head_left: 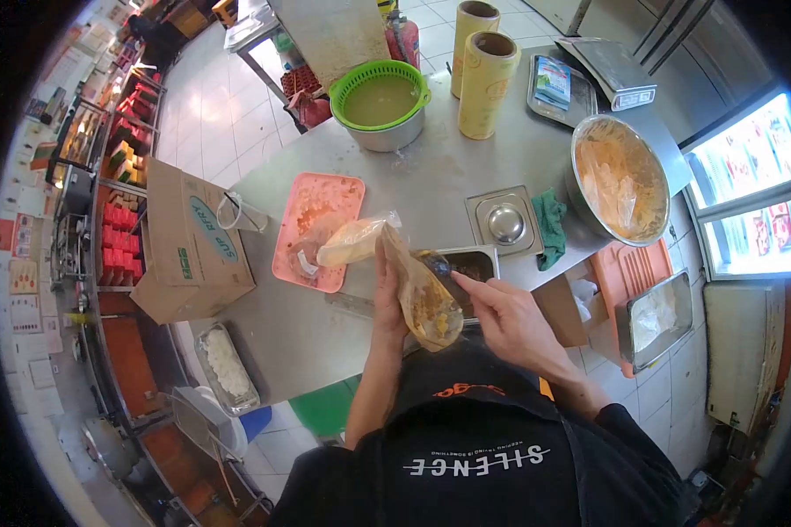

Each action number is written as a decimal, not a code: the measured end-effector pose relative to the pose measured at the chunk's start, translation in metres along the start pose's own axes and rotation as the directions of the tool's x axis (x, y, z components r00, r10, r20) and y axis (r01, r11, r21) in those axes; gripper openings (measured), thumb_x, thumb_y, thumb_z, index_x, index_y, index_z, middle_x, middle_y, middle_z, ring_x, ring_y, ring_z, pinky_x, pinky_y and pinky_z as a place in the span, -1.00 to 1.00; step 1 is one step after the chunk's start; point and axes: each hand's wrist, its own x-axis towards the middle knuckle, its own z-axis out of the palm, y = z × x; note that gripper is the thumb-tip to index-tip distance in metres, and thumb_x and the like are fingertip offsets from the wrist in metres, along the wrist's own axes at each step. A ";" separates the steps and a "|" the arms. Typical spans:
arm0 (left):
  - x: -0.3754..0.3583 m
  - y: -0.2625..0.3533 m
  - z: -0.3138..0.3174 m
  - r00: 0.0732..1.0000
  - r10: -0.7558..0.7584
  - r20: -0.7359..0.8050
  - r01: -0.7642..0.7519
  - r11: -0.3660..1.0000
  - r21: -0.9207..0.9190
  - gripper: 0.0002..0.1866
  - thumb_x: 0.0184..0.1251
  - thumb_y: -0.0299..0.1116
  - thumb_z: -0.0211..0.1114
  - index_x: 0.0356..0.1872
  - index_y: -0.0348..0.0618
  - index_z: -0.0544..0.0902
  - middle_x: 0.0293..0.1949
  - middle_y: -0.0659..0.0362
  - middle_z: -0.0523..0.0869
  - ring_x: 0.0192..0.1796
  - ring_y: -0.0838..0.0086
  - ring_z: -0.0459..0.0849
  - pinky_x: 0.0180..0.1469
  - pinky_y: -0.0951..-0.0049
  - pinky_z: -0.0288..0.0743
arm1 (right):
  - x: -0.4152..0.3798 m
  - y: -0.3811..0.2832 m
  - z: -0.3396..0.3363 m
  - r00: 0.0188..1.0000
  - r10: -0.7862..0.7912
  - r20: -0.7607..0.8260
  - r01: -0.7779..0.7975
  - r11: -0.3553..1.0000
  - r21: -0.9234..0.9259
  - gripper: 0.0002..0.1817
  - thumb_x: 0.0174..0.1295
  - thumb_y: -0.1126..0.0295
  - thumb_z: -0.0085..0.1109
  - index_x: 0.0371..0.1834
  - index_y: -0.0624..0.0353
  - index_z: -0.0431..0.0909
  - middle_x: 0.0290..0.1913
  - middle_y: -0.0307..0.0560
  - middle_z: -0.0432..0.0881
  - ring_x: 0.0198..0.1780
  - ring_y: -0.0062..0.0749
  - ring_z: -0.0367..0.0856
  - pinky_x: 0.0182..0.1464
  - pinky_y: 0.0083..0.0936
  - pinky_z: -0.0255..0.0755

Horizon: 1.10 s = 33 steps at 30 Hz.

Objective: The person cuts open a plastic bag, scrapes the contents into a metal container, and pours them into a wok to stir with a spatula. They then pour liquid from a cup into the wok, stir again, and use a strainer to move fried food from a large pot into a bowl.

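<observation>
Head view: left grip (390,297) holds a smeared, translucent bag (425,303).

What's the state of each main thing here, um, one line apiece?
Plastic bag: held in the left hand, smeared with yellow-brown food.
Right hand: beside the bag, index finger extended, grip partly hidden.
Green colander: seated in a metal pot, cloudy liquid inside.
Pink tray: smeared with orange residue.
Large bowl: coated orange inside, clear plastic in it.
Yellow rolls: both upright.
Green cloth: crumpled.
Display fridge: lit.
</observation>
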 end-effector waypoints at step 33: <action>0.006 0.026 -0.008 0.979 -0.205 -0.017 0.197 0.959 -0.203 -0.43 0.55 0.07 -0.13 0.35 -0.11 0.34 0.25 0.09 0.52 0.28 0.24 0.49 0.33 0.15 0.37 | -0.004 0.011 0.025 0.999 0.034 -0.041 -0.032 0.998 0.045 -0.53 0.25 0.57 0.02 0.25 0.03 0.52 -0.40 0.14 0.52 -0.35 -0.04 0.59 -0.26 -0.33 0.45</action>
